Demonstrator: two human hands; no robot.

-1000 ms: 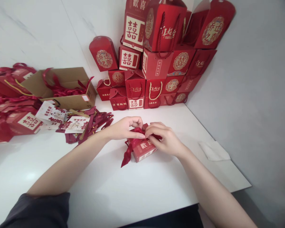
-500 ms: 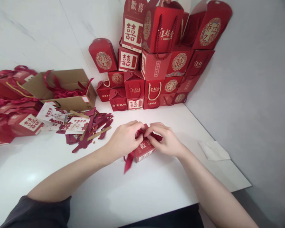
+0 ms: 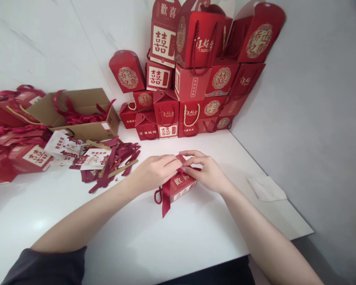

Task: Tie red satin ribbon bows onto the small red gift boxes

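Note:
A small red gift box (image 3: 182, 187) with white characters sits on the white table (image 3: 166, 245) in front of me. A dark red ribbon (image 3: 166, 198) runs over its top and hangs down its left side. My left hand (image 3: 154, 172) and my right hand (image 3: 206, 172) meet above the box, fingers pinched on the ribbon at its top. The ribbon's knot is hidden under my fingertips.
A tall stack of red gift boxes and bags (image 3: 192, 79) fills the back corner. A cardboard box (image 3: 83, 113) of red ribbons stands at the left, with loose cards (image 3: 93, 158), ribbon strips and flat red boxes (image 3: 12, 150) around it. A white paper piece (image 3: 267, 188) lies at right.
Both hands stayed on the ribbon atop the box. The left hand lowered and flattened over the box; the hanging ribbon tail swung and now drops straight down the box's left side.

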